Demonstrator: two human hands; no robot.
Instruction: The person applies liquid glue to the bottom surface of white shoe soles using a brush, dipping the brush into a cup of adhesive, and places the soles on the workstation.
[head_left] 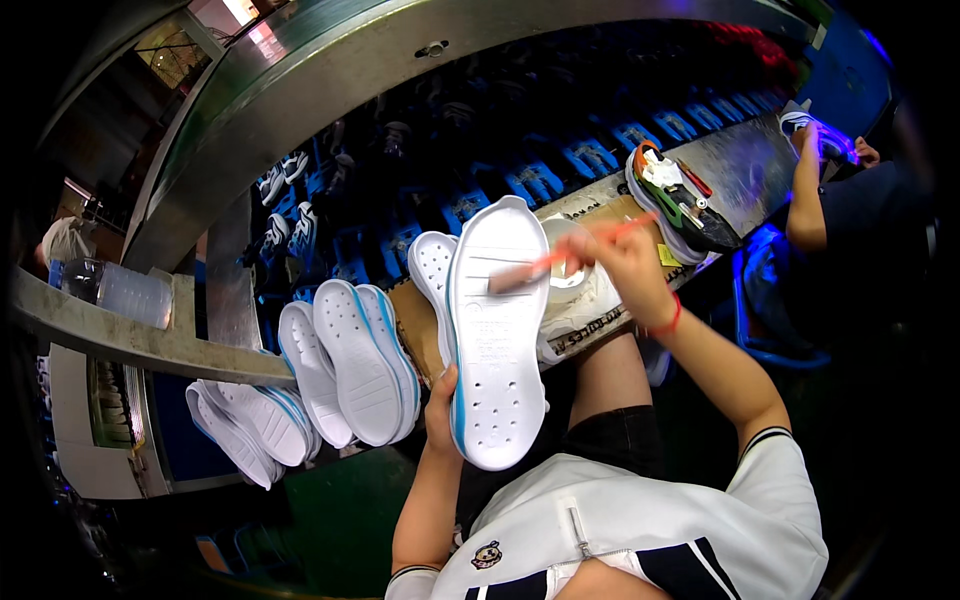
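A white shoe sole (497, 350) with a blue side edge and small holes stands tilted up in front of me. My left hand (441, 408) is closed on its left edge near the heel end. My right hand (622, 268) grips a brush (530, 270) with an orange-red handle. The brush's blurred head lies over the upper part of the sole's inner face. Behind the brush and my right hand, a white bowl (570, 287) is partly hidden. Another white sole (431, 262) with holes shows behind the held one.
Several white soles (365, 370) lean in a row on the left, with more (255, 425) farther left. A shoe (690, 205) with tools on it rests on the metal bench (745, 165). A dark rack with blue holders (535, 182) runs behind. Another person's hand (803, 140) holds a shoe at right.
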